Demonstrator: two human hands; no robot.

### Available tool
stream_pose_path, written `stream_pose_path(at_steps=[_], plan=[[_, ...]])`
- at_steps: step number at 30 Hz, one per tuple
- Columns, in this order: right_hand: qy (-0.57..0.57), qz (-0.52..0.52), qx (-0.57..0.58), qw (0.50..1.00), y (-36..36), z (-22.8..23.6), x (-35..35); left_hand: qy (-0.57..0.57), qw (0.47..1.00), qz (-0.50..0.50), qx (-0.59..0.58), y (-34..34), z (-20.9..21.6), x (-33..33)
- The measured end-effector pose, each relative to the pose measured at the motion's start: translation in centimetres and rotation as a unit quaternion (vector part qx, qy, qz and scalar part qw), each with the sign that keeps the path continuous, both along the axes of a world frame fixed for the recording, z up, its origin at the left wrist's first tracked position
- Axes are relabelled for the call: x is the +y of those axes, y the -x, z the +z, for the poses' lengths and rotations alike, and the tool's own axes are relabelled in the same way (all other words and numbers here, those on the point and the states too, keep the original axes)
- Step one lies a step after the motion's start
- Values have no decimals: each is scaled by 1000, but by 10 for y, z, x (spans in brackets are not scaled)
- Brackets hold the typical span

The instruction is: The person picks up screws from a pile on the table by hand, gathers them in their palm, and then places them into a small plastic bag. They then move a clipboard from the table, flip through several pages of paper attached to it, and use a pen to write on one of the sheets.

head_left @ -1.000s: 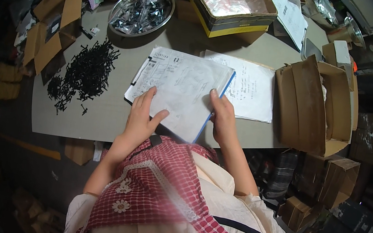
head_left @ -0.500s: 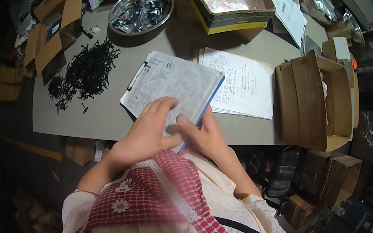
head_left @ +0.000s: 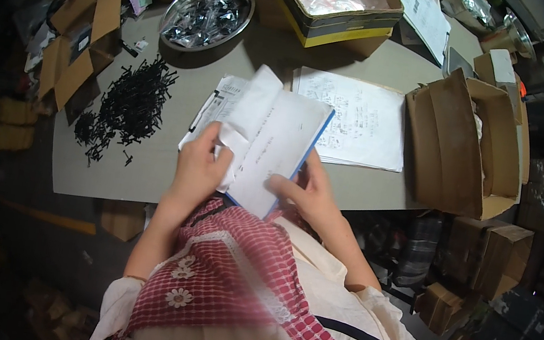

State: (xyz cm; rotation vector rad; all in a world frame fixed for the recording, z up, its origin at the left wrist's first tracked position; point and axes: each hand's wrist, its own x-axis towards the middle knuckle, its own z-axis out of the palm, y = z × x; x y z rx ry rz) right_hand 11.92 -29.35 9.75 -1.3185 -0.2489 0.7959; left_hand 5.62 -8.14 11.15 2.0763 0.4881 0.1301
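A blue-edged clipboard point(head_left: 319, 139) with paper sheets is tilted at the table's near edge, in front of my body. My left hand point(head_left: 199, 165) pinches a top sheet point(head_left: 259, 101) and folds it back to the left, so that the sheet curls upward. Below it a mostly white page point(head_left: 281, 143) with a few lines of handwriting is exposed. My right hand point(head_left: 307, 193) grips the clipboard's right edge, thumb on the page and fingers behind. The black clip point(head_left: 205, 109) sits along the board's left side.
A paper stack point(head_left: 356, 123) lies beyond the clipboard. To the left are a heap of small black parts point(head_left: 133, 103) and an open carton point(head_left: 67, 58). A metal bowl point(head_left: 242, 33) of bagged parts, a box of plastic bags point(head_left: 349, 32) and a large carton point(head_left: 448, 143) surround the work area.
My left hand has moved left, lifting and turning the top sheet back, which uncovers the page below. My right hand still holds the clipboard's right edge.
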Motion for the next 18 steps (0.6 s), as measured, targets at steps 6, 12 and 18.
stream_pose_path(at_steps=[6, 12, 18], plan=[[2, -80, 47, 996, -8, -13, -15, 216, 963, 144, -72, 10, -5, 66], [10, -131, 1, 991, -23, -30, -25, 258, 942, 209, -54, 27, -3, 104], [45, -140, -15, 989, -27, -34, -28, 274, 940, 197, -50, 38, -17, 120]])
